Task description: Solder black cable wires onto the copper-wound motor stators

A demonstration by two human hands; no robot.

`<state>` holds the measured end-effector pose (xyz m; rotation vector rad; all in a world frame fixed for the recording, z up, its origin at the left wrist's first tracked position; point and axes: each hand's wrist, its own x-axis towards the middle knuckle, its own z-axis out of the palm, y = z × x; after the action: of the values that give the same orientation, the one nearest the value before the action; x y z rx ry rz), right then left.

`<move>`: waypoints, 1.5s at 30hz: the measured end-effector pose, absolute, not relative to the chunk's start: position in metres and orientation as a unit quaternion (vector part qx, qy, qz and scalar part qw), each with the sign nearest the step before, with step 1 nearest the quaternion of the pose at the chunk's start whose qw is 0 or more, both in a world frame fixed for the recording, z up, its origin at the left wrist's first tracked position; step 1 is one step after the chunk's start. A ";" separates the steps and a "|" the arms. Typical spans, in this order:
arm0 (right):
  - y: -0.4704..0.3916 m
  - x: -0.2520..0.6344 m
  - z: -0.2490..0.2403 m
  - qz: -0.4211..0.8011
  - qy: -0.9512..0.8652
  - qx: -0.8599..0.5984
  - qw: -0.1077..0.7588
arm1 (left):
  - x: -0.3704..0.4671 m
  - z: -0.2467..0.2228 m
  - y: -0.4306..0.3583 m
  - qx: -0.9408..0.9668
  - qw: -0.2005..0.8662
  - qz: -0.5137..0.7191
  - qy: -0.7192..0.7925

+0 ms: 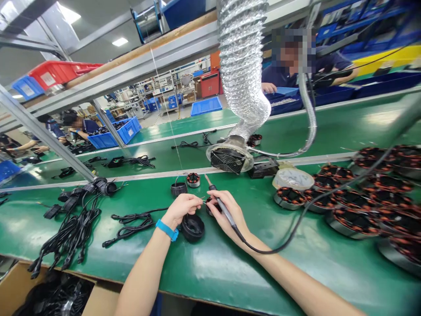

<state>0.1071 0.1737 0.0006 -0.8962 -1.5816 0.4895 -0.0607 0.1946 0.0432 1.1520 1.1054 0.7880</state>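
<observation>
My left hand (pixel 183 208), with a blue band at the wrist, pinches thin wire ends (pixel 202 200). My right hand (pixel 237 219) grips a soldering iron (pixel 226 212), its tip pointing up and away to the left. Its thumb and fingertips also hold a small wound stator (pixel 208 208), mostly hidden by the fingers. Below my left hand lies a round black housing (pixel 193 229), close to a folded black cable (pixel 133 226). Just beyond the hands sit another black cap (pixel 178 189) and a small copper-wound stator (pixel 193 179).
An extractor fan (pixel 227 160) hangs from a silver duct (pixel 241 57) beyond my hands. Many stators (pixel 357 199) crowd the right, by a round clear container (pixel 292 179). Bundled black cables (pixel 74 230) lie left, above a cardboard box (pixel 105 299). A co-worker (pixel 289 72) sits opposite.
</observation>
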 end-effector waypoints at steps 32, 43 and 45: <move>0.150 0.128 0.024 0.082 -0.682 -0.365 0.628 | -0.057 0.039 0.192 0.538 0.578 0.327 0.519; 0.149 0.127 0.027 0.104 -0.669 -0.366 0.638 | -0.056 0.041 0.190 0.547 0.569 0.326 0.521; 0.149 0.128 0.027 0.113 -0.658 -0.372 0.644 | -0.056 0.042 0.190 0.547 0.568 0.327 0.520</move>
<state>0.1281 0.1494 0.0275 -0.8477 -1.4985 0.2578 -0.0559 0.1897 0.0415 1.2846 1.2215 0.7691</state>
